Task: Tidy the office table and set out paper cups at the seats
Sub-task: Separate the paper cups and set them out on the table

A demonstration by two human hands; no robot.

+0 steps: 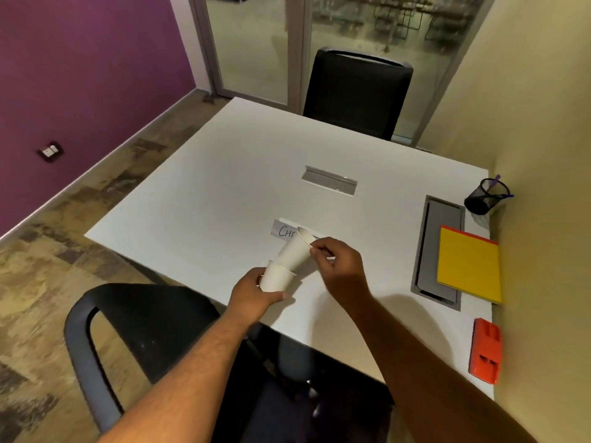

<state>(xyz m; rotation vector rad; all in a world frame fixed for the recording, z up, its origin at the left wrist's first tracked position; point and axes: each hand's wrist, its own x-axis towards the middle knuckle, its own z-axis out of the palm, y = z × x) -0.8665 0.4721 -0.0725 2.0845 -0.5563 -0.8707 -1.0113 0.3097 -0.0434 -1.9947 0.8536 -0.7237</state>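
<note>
White paper cups (285,265) sit nested in a short stack above the near edge of the counter (224,187), at about 6 o'clock. The left hand (256,290) grips the bottom cup; the right hand (335,262) pinches the rim of the top cup, which is tilted away towards 1 o'clock. If the cups are stuck tight, a hard pull could crush the thin rim or drag two out together. A sudden release could knock the name card (283,230) lying just beyond, towards 12 o'clock.
</note>
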